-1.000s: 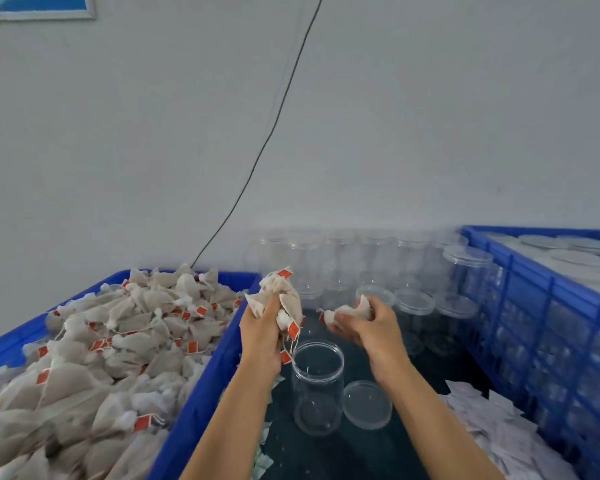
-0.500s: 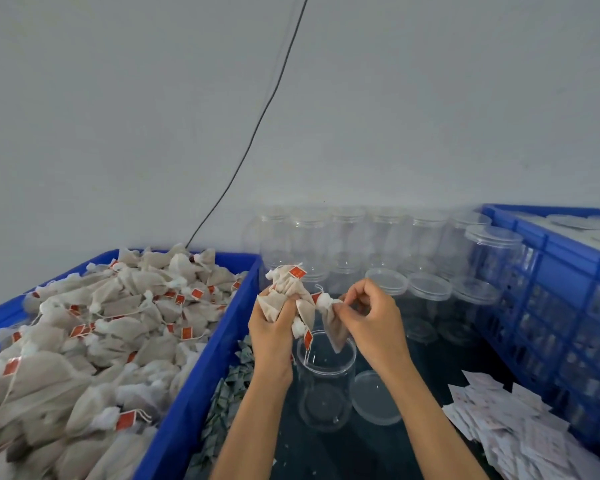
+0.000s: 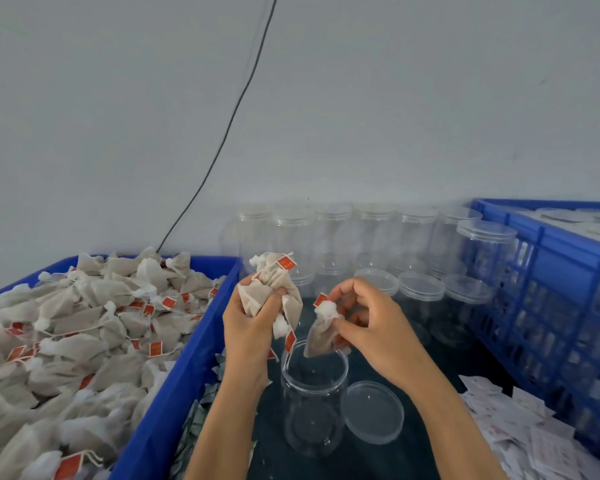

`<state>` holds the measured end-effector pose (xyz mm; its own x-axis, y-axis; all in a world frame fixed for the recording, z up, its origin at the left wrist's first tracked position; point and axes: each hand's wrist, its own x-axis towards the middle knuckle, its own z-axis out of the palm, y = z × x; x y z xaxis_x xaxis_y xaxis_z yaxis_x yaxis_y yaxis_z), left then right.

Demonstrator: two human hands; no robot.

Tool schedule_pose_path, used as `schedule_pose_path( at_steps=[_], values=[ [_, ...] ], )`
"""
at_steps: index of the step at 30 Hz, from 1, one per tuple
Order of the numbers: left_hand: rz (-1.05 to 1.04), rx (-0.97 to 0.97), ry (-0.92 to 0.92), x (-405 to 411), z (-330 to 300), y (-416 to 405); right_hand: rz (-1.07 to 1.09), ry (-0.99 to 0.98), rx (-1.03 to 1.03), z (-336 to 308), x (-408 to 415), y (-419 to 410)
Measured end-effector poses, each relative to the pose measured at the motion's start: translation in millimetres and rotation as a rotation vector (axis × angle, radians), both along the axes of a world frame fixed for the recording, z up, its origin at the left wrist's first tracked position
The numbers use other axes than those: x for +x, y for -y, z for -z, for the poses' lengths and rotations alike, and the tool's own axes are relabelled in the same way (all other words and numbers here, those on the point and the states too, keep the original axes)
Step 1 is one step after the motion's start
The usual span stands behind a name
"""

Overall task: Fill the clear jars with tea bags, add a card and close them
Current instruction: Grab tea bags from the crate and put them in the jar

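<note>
Pinching one bag (image 3: 321,332) over my empty jar (image 3: 313,396) with my right hand (image 3: 368,323); left hand (image 3: 253,323) grips a bunch (image 3: 274,292); lid (image 3: 373,412) beside it.

- Open jar (image 3: 313,400) mouth faces up, w/ a tea bag (image 3: 321,336) tip just over its rim; we see free room straight above otherwise.
- Left: blue crate (image 3: 174,386) wall hems us in, close to jar.
- Right: loose lid (image 3: 373,412) beside jar, then card pile (image 3: 520,427), then blue basket (image 3: 548,306).
- Behind: rows of closed jars (image 3: 420,289) block the back.
</note>
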<state>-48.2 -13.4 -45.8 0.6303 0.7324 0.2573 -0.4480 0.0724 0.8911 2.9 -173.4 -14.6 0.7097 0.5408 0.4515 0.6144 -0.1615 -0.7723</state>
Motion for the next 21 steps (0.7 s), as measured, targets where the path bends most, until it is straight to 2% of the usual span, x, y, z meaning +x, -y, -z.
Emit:
schedule_pose_path(
  at_steps=[6,10,13,17,21],
  values=[
    [0.120,0.134,-0.077,-11,-7,-4,-0.103,-0.119,0.022,-5,1,9],
    [0.346,-0.015,-0.082,-18,-11,-5,-0.062,-0.076,-0.058,-4,5,10],
    [0.451,-0.081,-0.099,-19,-10,-8,-0.019,-0.127,0.030,-2,7,5],
    [0.496,-0.058,-0.121,-20,-10,-9,-0.089,-0.309,0.182,0,1,-8],
    [0.567,0.031,-0.124,-25,-13,-10,-0.141,-0.270,0.187,4,-2,-14]
  ],
)
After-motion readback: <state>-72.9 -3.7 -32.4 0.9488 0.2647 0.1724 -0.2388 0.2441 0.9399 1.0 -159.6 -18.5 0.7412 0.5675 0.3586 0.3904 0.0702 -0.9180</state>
